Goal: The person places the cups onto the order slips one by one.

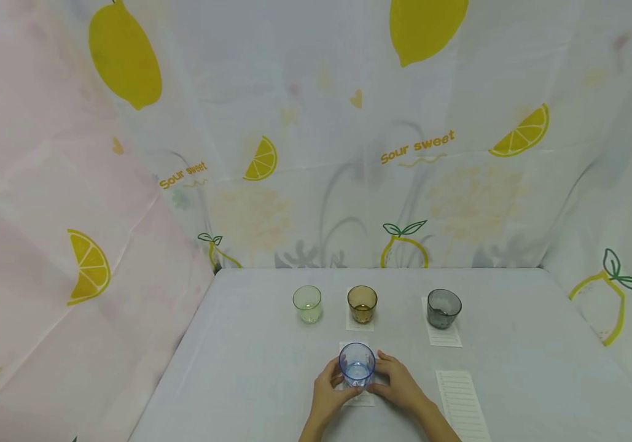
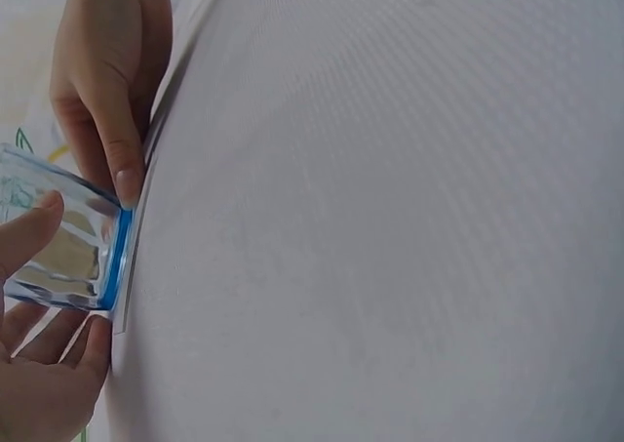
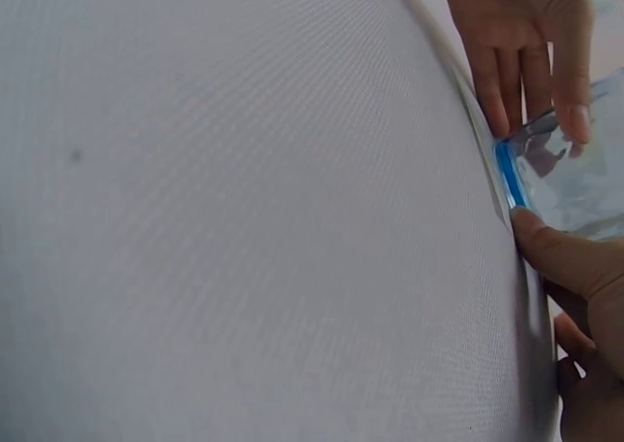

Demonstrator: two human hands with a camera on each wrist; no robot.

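Observation:
A clear blue drinking glass point(image 1: 357, 367) stands upright on a printed paper slip point(image 1: 362, 400), near the front of the table. My left hand point(image 1: 328, 391) holds its left side, thumb along the front wall and fingers round behind. From the right, my right hand point(image 1: 400, 384) holds the glass low down, its thumb at the base. The left wrist view shows the left hand's thumb point(image 2: 31, 235) against the glass wall. In the right wrist view, the right thumb point(image 3: 558, 252) touches beside the blue base of the glass point(image 3: 512, 176).
Behind stand a green glass point(image 1: 308, 305), an amber glass point(image 1: 362, 305) and a grey glass point(image 1: 444, 309). The amber and grey ones are on paper slips. Another printed slip point(image 1: 462, 405) lies right of my hands. Lemon-print cloth point(image 1: 316, 123) surrounds the white table point(image 1: 227, 368).

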